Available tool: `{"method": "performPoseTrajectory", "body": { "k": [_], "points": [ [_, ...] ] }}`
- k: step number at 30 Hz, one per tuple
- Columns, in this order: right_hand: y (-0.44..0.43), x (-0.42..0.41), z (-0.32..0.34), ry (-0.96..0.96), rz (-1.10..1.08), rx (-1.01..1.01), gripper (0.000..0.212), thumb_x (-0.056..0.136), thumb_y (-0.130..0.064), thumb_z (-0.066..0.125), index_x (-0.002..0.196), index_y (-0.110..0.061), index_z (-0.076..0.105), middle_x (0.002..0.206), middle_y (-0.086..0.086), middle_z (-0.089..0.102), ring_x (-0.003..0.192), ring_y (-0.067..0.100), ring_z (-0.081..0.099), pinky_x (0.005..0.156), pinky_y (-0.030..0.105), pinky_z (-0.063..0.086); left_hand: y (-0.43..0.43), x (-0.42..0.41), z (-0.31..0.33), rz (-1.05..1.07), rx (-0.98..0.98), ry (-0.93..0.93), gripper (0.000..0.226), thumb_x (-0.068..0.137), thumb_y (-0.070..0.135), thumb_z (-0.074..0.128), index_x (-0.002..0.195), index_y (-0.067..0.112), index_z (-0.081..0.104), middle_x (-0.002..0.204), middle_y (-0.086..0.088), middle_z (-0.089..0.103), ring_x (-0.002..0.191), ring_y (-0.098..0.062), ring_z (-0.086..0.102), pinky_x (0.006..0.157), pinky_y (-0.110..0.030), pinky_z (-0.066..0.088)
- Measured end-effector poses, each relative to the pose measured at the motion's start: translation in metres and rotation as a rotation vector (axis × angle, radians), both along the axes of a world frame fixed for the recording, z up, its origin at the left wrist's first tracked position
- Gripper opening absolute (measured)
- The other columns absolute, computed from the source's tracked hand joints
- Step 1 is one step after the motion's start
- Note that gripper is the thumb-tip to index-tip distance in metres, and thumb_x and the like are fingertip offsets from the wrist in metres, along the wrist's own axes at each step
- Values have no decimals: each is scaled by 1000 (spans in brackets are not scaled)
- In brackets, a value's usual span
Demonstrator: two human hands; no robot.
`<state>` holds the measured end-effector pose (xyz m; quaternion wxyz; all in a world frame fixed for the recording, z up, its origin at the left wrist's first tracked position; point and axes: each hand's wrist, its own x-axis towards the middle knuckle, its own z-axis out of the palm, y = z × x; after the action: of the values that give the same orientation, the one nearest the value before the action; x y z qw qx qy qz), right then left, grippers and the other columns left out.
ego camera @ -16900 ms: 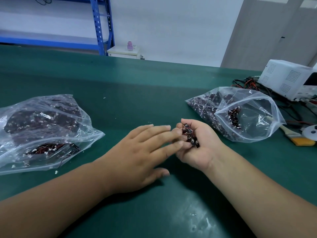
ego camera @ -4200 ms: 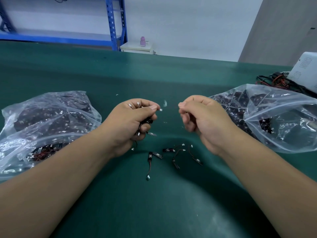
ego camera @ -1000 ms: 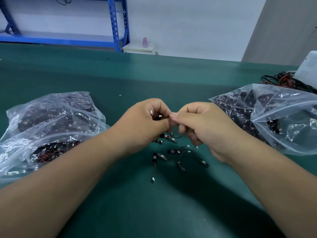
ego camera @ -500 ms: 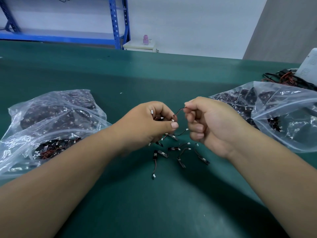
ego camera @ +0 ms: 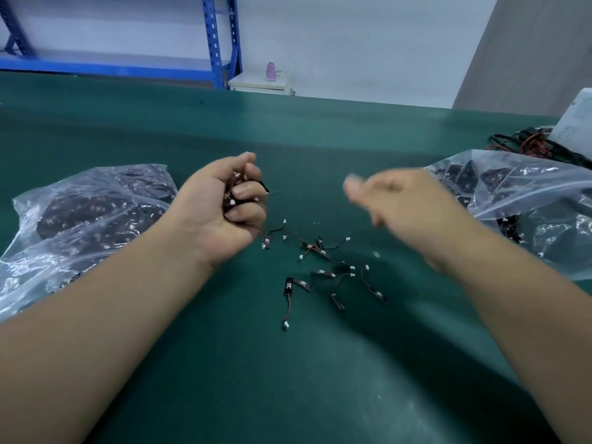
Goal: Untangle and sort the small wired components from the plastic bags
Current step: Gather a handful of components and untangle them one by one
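- Green matting covers the work table [ego camera: 304,139], which bears everything named below.
- Left hand [ego camera: 217,213]: held just above the mat, left of centre, palm turned inward. Its fingers and thumb are curled tightly round a tangled clump of wired components [ego camera: 230,190], dark pieces with white connectors showing between the fingers. One thin black lead sticks out to the right, and another hangs from the underside of the fist towards the mat.
- Right hand [ego camera: 400,203]: raised above the mat to the right of centre, well apart from the left hand. Motion blur smears the fingers, so whether they are spread or pinch anything cannot be told.
- Loose components [ego camera: 321,273]: about ten small black pieces with short leads and white plugs lie scattered singly on the mat, between and slightly nearer than the two hands.
- Left plastic bag [ego camera: 96,216]: clear, lying on the mat beside the left forearm, packed with dark components.
- Right plastic bag [ego camera: 525,193]: clear, lying behind the right wrist, holding further dark components.
- Far right edge: a white device [ego camera: 576,120] with black and red cables [ego camera: 528,142] beside it.
- Background: blue shelving [ego camera: 221,43] and a small pink bottle [ego camera: 271,72] on a white cabinet [ego camera: 259,84].
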<state>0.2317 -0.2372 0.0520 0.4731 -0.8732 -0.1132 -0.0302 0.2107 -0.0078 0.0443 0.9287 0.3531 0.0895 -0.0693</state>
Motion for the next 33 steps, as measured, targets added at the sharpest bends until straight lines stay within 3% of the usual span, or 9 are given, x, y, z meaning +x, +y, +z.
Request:
{"method": "performPoseTrajectory", "body": {
  "k": [3, 5, 9, 14, 17, 20, 22, 26, 33],
  "points": [
    [-7, -3, 28, 141, 138, 760, 63, 94, -68, 39, 85, -15, 71, 60, 2, 53, 43, 15, 29, 50, 25, 22, 8, 2, -2, 27, -123, 19, 17, 93, 16, 56, 78, 18, 50, 66, 11, 50, 40, -2, 36, 31, -13, 18],
    [-9, -6, 37, 145, 192, 883, 70, 96, -69, 31, 89, -12, 71, 63, 4, 52, 46, 17, 25, 49, 29, 21, 9, 3, -3, 45, -141, 25, 17, 94, 15, 55, 78, 18, 50, 66, 11, 49, 40, -2, 36, 31, -14, 18],
    [-6, -9, 30, 77, 170, 729, 72, 101, -64, 21, 91, -10, 68, 64, 5, 52, 49, 18, 28, 53, 33, 18, 8, 3, -2, 47, -132, 25, 16, 93, 15, 56, 78, 18, 50, 67, 11, 49, 41, -2, 36, 32, -14, 18],
    [-6, -1, 23, 41, 215, 561, 71, 93, -67, 26, 95, -12, 71, 76, 7, 67, 59, 21, 53, 54, 32, 39, 8, 3, 0, 57, -109, 12, 17, 92, 16, 56, 76, 17, 51, 67, 11, 50, 41, -2, 37, 32, -14, 17],
    [-6, 0, 8, 29, 221, 169, 55, 89, -73, 45, 100, -27, 74, 102, -8, 76, 91, 10, 69, 83, 31, 49, 6, 3, 0, 72, -75, 10, 15, 93, 17, 56, 78, 18, 51, 66, 11, 50, 41, -2, 36, 31, -15, 18],
    [-10, -4, -15, 183, 330, -248, 83, 66, -88, 37, 132, -43, 60, 132, -36, 54, 124, -13, 49, 103, 14, 31, 3, 4, 0, 114, 22, 3, 13, 94, 18, 54, 82, 20, 51, 66, 10, 51, 42, -3, 35, 31, -15, 19],
    [-13, -8, -28, 319, 391, -240, 87, 65, -89, 30, 141, -51, 47, 130, -48, 44, 124, -27, 35, 97, 6, 25, 2, 5, 0, 148, 96, -9, 12, 95, 18, 53, 84, 20, 50, 65, 10, 51, 42, -3, 36, 31, -15, 19],
    [-13, -9, -39, 423, 357, -27, 81, 74, -88, 26, 145, -52, 40, 148, -33, 41, 141, -11, 26, 117, 26, 16, 0, 4, -1, 172, 135, -24, 13, 95, 18, 54, 83, 19, 49, 65, 8, 52, 42, -4, 36, 31, -15, 18],
    [-24, -4, -39, 426, 358, 149, 86, 83, -80, 21, 155, -34, 30, 155, -21, 38, 139, -10, 34, 123, 27, 14, 2, 5, -3, 200, 148, -26, 12, 95, 17, 55, 84, 19, 50, 65, 7, 52, 42, -4, 36, 32, -16, 18]
  ]
}}
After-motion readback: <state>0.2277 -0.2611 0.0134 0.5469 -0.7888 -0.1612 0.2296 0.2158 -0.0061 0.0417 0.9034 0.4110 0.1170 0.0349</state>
